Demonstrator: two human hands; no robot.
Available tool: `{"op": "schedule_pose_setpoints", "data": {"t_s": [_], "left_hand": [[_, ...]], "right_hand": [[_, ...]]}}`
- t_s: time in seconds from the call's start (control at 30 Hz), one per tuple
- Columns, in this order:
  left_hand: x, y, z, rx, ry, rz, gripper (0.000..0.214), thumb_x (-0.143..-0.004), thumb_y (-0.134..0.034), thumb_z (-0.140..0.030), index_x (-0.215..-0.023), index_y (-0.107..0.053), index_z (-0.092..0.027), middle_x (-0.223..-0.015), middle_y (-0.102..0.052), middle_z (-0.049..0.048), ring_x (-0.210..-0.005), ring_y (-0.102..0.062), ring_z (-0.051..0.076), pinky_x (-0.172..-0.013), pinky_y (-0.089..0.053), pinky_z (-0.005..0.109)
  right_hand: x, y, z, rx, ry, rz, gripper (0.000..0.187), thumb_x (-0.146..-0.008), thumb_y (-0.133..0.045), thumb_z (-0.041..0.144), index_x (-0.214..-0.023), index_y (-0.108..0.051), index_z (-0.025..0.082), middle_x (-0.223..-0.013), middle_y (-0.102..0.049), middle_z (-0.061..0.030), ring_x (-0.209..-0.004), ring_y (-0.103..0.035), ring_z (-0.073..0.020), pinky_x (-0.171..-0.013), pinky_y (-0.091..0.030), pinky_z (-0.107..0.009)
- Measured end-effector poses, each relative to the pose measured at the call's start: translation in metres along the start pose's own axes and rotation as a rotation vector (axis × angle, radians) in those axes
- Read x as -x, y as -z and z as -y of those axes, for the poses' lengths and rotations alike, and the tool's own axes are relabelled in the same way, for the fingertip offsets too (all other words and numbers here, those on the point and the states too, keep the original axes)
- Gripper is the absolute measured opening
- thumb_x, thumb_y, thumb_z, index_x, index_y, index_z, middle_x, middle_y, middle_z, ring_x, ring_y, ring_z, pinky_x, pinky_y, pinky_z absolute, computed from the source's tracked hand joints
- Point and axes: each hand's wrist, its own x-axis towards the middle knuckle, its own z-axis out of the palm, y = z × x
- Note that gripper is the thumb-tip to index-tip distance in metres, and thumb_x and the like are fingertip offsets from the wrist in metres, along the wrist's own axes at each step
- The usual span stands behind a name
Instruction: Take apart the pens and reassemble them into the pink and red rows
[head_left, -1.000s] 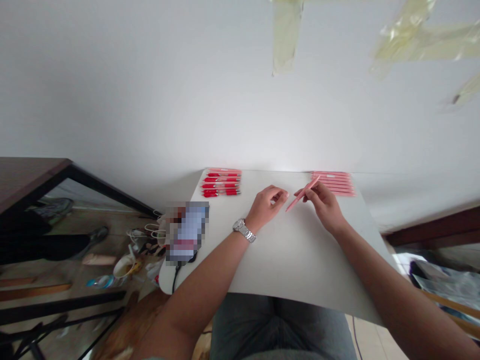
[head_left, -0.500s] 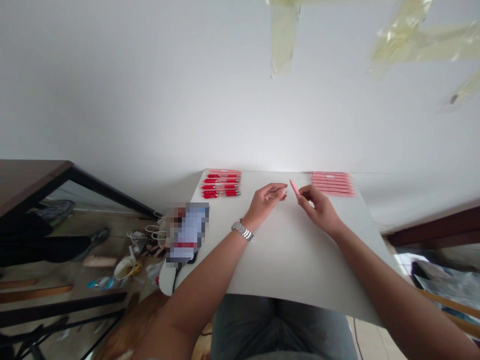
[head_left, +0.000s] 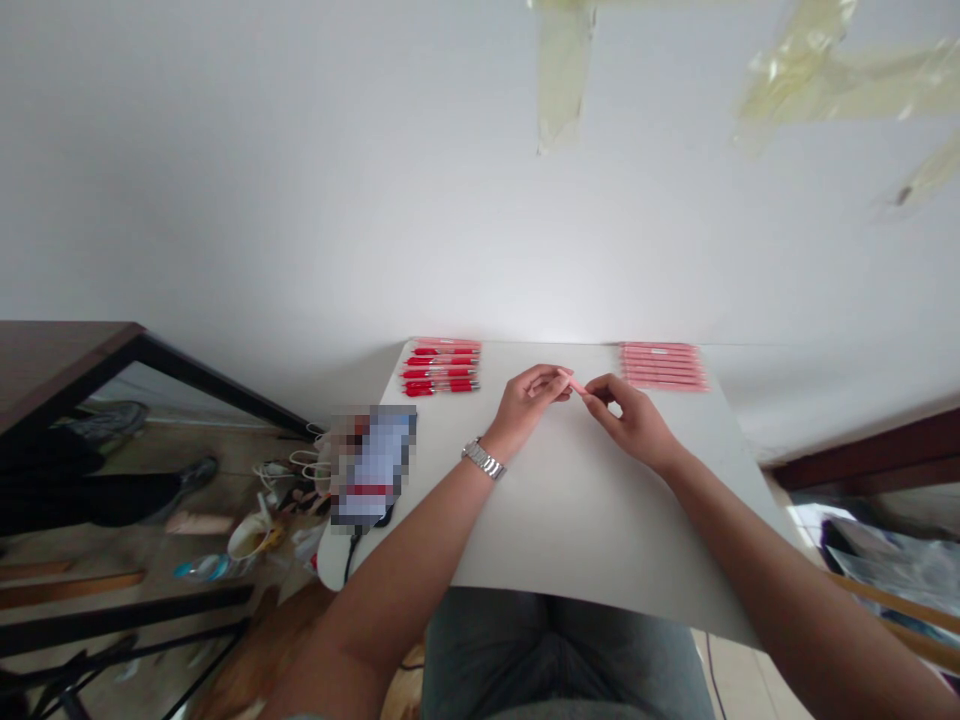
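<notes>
Between my two hands, over the middle of the white table (head_left: 600,520), a slim pink pen (head_left: 575,384) is held at a slant. My left hand (head_left: 531,394), with a silver watch at its wrist, pinches the pen's upper left end. Thumb and fingers of my right hand (head_left: 624,412) close on its lower right end. Much of the pen is covered by fingers. Beyond my right hand lies a row of several pink pens (head_left: 664,367). To the left, several red pens (head_left: 441,373) lie side by side, with pink ones at the back of that row.
A blurred-out phone (head_left: 375,465) with a black cable rests at the table's left edge. The wall (head_left: 480,200) borders the table's back. Cables, a cup (head_left: 251,537) and a plastic bottle (head_left: 202,568) are on the floor at left, near another person's leg (head_left: 112,497).
The pink pen has tipped over to the left from a steeper slant in my right hand. My left fingers, apart from it before, have closed on its end.
</notes>
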Motion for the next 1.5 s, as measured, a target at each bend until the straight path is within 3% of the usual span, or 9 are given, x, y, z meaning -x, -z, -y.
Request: {"op": "schedule_pose_setpoints", "data": {"t_s": [0.27, 0.6, 0.8, 0.97, 1.2, 1.5], "left_hand": [[-0.0004, -0.0008, 0.0007, 0.041, -0.002, -0.038, 0.034, -0.091, -0.075, -0.045, -0.111, -0.075, -0.017, -0.104, -0.076, 0.0090, -0.094, -0.072, 0.017, -0.095, -0.057, 0.035], [-0.0020, 0.0001, 0.0016, 0.130, 0.017, -0.087, 0.032, -0.088, -0.079, -0.043, -0.109, -0.076, -0.018, -0.100, -0.073, 0.0057, -0.089, -0.069, 0.014, -0.096, -0.056, 0.035], [-0.0017, 0.0000, 0.0027, 0.128, 0.038, -0.047, 0.036, -0.090, -0.075, -0.046, -0.114, -0.078, -0.019, -0.111, -0.073, 0.0087, -0.102, -0.067, 0.018, -0.102, -0.054, 0.037], [0.0006, -0.0021, -0.0034, 0.120, 0.021, 0.014, 0.034, -0.093, -0.071, -0.048, -0.098, -0.081, -0.017, -0.136, -0.067, 0.0123, -0.116, -0.065, 0.023, -0.107, -0.051, 0.038], [0.0015, -0.0018, -0.0051, 0.081, 0.017, 0.002, 0.036, -0.094, -0.070, -0.050, -0.098, -0.081, -0.016, -0.129, -0.069, 0.0122, -0.113, -0.066, 0.022, -0.106, -0.052, 0.037], [-0.0004, -0.0022, -0.0058, 0.096, 0.045, -0.029, 0.039, -0.088, -0.075, -0.054, -0.095, -0.082, -0.016, -0.126, -0.071, 0.0123, -0.111, -0.067, 0.023, -0.104, -0.055, 0.039]], "right_hand": [[0.0009, 0.0032, 0.0070, 0.029, -0.086, 0.073, 0.037, -0.105, -0.048, 0.052, -0.113, -0.065, 0.021, -0.078, -0.063, -0.0013, -0.069, -0.056, -0.0160, -0.065, -0.043, -0.030], [0.0013, 0.0039, 0.0042, 0.071, -0.115, 0.106, 0.051, -0.105, -0.041, 0.059, -0.111, -0.071, 0.019, -0.075, -0.063, -0.0012, -0.063, -0.051, -0.0152, -0.061, -0.039, -0.029], [0.0018, 0.0045, 0.0050, 0.012, -0.143, 0.131, 0.052, -0.106, -0.039, 0.060, -0.110, -0.072, 0.020, -0.077, -0.062, -0.0017, -0.065, -0.052, -0.0158, -0.064, -0.040, -0.029], [0.0023, 0.0039, 0.0069, -0.053, -0.187, 0.162, 0.054, -0.106, -0.037, 0.062, -0.106, -0.071, 0.020, -0.075, -0.056, -0.0006, -0.064, -0.049, -0.0146, -0.062, -0.038, -0.029], [0.0024, 0.0035, 0.0051, -0.004, -0.185, 0.162, 0.049, -0.106, -0.038, 0.059, -0.102, -0.069, 0.021, -0.073, -0.055, 0.0010, -0.063, -0.047, -0.0139, -0.063, -0.038, -0.028], [0.0014, 0.0031, 0.0041, 0.088, -0.116, 0.111, 0.047, -0.106, -0.039, 0.058, -0.099, -0.068, 0.021, -0.076, -0.064, -0.0018, -0.065, -0.054, -0.0164, -0.064, -0.043, -0.028]]}}
